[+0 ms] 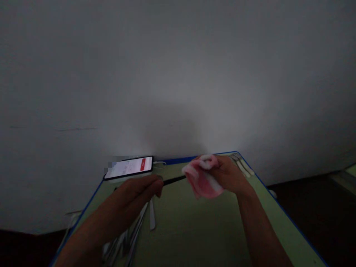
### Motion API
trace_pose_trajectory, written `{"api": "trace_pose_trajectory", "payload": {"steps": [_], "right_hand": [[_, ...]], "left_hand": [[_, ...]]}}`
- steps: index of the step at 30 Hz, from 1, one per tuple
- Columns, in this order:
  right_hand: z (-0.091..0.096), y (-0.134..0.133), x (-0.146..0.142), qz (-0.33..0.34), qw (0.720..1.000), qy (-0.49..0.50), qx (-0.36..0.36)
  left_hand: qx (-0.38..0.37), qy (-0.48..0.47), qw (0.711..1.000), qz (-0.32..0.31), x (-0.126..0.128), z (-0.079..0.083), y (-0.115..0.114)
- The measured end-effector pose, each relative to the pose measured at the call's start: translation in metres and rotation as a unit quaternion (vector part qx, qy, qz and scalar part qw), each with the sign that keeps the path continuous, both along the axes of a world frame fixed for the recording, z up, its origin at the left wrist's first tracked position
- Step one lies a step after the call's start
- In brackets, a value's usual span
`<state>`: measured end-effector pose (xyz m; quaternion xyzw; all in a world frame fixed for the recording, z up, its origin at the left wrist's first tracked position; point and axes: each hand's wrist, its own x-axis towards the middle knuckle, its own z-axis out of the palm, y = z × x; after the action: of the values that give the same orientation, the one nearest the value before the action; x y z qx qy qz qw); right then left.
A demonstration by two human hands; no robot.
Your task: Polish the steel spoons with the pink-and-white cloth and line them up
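A thin dark utensil [174,181], its exact kind unclear, spans the gap between my hands above the table. My left hand [141,188] is closed on one end of it, fingers pressed together. At the other end, a pink and white cloth [204,183] covers the utensil, and my right hand [229,174] grips this cloth around it. The fingers of my right hand are partly hidden by the folds. Below my left forearm lie several metal pieces of cutlery [133,239], partly covered by the arm. A flat metal handle [152,217] lies beside them.
The pale green table [194,233] has a blue edge and stands against a grey wall [178,74]. A lit phone [132,167] with a white cable [160,162] rests at the back left. White-handled cutlery [244,167] lies at the back right corner.
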<state>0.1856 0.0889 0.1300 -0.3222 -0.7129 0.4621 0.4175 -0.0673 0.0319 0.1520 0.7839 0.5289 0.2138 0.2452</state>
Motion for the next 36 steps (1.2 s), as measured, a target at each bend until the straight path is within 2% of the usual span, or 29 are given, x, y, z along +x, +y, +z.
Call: {"api": "trace_pose_trajectory", "payload": {"steps": [4,8,11,16,21,27,31,33,36], "right_hand": [[-0.008,0.002,-0.02,-0.137,0.981,0.135,-0.023],[-0.016,0.001,-0.04,-0.275,0.927,0.244,-0.07],[-0.017,-0.001,-0.055,-0.301,0.893,0.325,-0.079],[-0.012,-0.009,-0.069,-0.298,0.873,0.372,-0.098],[-0.013,-0.015,-0.076,-0.243,0.878,0.386,-0.146],[-0.024,-0.006,-0.076,-0.214,0.873,0.4,-0.18],[-0.025,0.001,-0.055,-0.261,0.888,0.358,-0.123],[-0.023,0.002,-0.041,-0.3,0.908,0.285,-0.072],[-0.019,0.0,-0.026,-0.328,0.931,0.16,-0.004]], "left_hand": [[0.007,-0.038,0.999,0.024,0.003,0.003,0.001],[-0.011,-0.058,0.997,0.048,0.012,0.002,0.003],[-0.019,-0.073,0.995,0.061,0.019,-0.004,0.006],[-0.033,-0.077,0.995,0.048,0.023,-0.014,0.012],[-0.026,-0.049,0.998,0.004,0.033,-0.024,0.02],[-0.051,-0.031,0.998,-0.03,0.038,-0.031,0.025],[-0.061,-0.015,0.997,-0.034,0.02,-0.028,0.021],[-0.071,-0.011,0.996,-0.042,0.009,-0.026,0.017],[-0.111,-0.033,0.989,-0.092,-0.003,-0.025,0.012]]}}
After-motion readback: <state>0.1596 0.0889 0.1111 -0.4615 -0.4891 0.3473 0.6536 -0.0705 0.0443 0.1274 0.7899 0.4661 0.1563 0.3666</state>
